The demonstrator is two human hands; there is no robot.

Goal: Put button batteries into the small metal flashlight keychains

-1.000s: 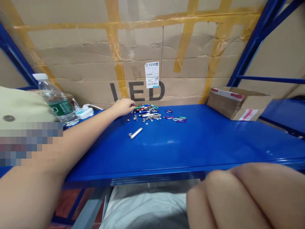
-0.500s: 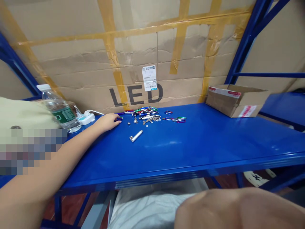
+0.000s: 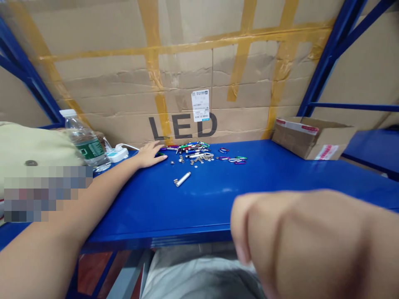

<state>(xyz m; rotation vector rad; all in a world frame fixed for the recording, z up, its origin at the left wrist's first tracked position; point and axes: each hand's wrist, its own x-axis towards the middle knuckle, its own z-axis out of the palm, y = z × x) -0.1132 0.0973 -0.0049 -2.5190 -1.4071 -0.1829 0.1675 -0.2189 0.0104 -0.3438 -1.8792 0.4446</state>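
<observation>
My left hand (image 3: 150, 155) reaches to the left end of a pile of slim metal penlights (image 3: 195, 150) in several colours. Its fingers lie stretched out, with the thumb apart; a small dark green piece shows by the thumb. Close to the camera, my right hand (image 3: 311, 241) is curled into a fist above the table's front edge, and anything inside it is hidden. A silver penlight (image 3: 183, 179) lies by itself, with small metal pieces at its left end. Small round button cells (image 3: 201, 160) are scattered before the pile.
Coloured carabiners (image 3: 238, 160) lie right of the pile on the blue table (image 3: 218, 207). A water bottle (image 3: 89, 147) and a white power strip (image 3: 117, 154) stand left, near a person's pale clothing (image 3: 34, 145). An open carton (image 3: 307, 139) sits right; a large cardboard box (image 3: 118, 91) rises behind.
My left hand's fingers have straightened and spread at the pile's left end. My right fist has risen from the bottom of the view to above the table edge. The view has shifted slightly.
</observation>
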